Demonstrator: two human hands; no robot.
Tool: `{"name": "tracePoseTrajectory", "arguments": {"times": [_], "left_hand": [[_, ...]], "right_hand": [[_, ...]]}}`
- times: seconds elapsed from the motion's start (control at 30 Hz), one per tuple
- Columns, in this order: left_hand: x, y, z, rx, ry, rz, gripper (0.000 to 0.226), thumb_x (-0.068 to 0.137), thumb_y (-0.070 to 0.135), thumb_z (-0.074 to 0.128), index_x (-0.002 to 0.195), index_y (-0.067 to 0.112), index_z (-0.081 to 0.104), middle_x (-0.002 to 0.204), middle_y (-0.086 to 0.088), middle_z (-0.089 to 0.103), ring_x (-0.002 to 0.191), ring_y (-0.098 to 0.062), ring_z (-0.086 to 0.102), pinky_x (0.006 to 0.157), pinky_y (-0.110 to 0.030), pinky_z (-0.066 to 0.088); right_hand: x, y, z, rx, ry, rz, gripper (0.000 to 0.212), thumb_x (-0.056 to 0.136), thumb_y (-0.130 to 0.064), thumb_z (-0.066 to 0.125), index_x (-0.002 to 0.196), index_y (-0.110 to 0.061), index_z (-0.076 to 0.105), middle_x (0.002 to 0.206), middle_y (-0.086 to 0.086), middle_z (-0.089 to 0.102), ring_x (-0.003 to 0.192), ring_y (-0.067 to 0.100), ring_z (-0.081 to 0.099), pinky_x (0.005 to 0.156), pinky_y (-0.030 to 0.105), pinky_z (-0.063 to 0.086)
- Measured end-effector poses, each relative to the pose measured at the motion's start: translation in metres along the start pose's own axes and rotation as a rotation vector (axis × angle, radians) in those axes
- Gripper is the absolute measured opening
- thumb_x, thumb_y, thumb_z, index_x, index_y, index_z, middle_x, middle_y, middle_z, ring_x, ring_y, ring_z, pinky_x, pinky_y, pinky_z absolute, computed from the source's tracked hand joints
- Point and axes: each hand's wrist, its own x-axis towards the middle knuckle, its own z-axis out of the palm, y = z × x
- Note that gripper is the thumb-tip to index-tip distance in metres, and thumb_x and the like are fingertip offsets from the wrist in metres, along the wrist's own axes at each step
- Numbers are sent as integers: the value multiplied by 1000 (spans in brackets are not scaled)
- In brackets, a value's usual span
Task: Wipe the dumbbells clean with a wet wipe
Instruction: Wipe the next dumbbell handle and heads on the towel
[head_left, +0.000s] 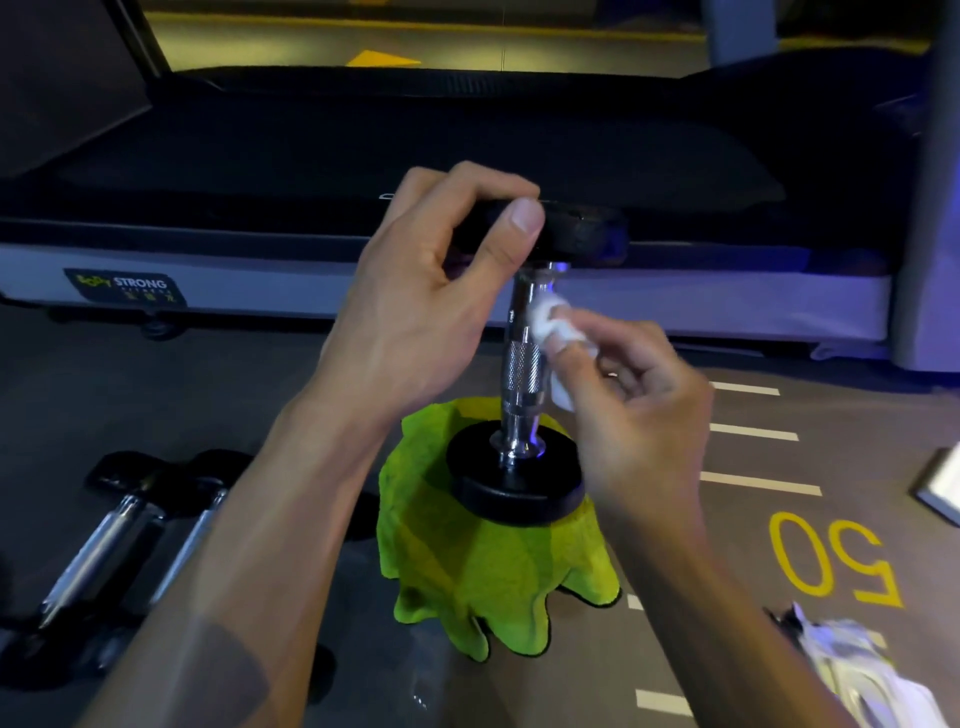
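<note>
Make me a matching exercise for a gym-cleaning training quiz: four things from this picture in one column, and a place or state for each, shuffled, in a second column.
Column A
1. Upright dumbbell
2. Wet wipe
3. Green cloth
4. Spare dumbbells

Column B
a. Lying flat on the floor at lower left
b. Pressed against the chrome handle by the right hand
c. Standing on end, top plate gripped by the left hand
d. Draped under the bottom plate

Pairs: 1-c, 2-b, 3-d, 4-a
</note>
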Motion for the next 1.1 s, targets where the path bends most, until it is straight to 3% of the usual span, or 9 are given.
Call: {"name": "tracePoseTrajectory", "arguments": {"times": [0.13,0.2,0.33,0.4,0.5,0.6,0.73,0.87,1.1], "left_hand": [[0,0,-1,-3,22,-6,18,106,43,58,117,35,69,107,12,54,99,0,62,90,-12,46],[-1,1,-1,-4,27,-5,18,105,43,59,117,35,70,108,11,54,101,-1,63,90,-12,47],[-1,2,-2,1,28,-7,15,104,43,61,115,37,69,106,12,53,101,-2,63,88,-10,46],[-2,1,-5,9,32,-12,15,104,43,61,115,38,69,105,12,53,100,1,62,88,-9,46],[-3,-1,-10,18,36,-18,13,105,43,61,115,40,68,106,12,53,100,5,61,87,-8,46],[-3,-2,-12,27,42,-17,12,105,44,60,115,40,67,107,12,53,100,5,61,86,-8,46],[-4,-2,-11,41,39,-4,15,104,45,60,115,39,68,105,12,53,100,2,62,87,-13,49],[-1,-1,-11,71,36,-2,15,104,48,58,113,42,67,103,14,52,99,-3,62,89,-20,52],[-5,1,-12,31,30,-8,14,104,44,60,114,40,69,103,16,53,100,-2,62,87,-14,49]], "right_hand": [[16,-12,2,311,96,225,7,90,-9,77,89,-16,74,83,-3,76,79,7,68,75,25,53],[15,-17,8,373,107,230,7,90,-7,76,91,-14,73,82,-2,76,79,9,69,76,27,54],[14,-22,19,399,168,175,7,90,0,75,93,-7,73,66,-8,72,62,1,64,63,15,52],[14,-23,22,336,164,136,7,89,-2,77,90,-9,75,70,-5,75,65,3,66,65,17,52],[13,-18,28,158,145,19,9,90,-8,78,91,-17,78,90,7,78,83,16,73,79,34,58],[10,-12,32,21,150,-111,13,90,-8,76,95,-19,77,101,3,74,96,20,73,88,45,59],[6,-12,35,-216,77,-349,11,90,-4,76,99,-8,79,97,5,65,85,9,65,78,26,54],[11,-3,27,-422,15,-506,15,96,-6,69,107,-6,78,103,7,63,89,26,65,79,37,53],[2,-3,5,-562,-79,-552,16,97,-10,69,111,-9,78,102,7,65,92,27,65,80,33,52]]}}
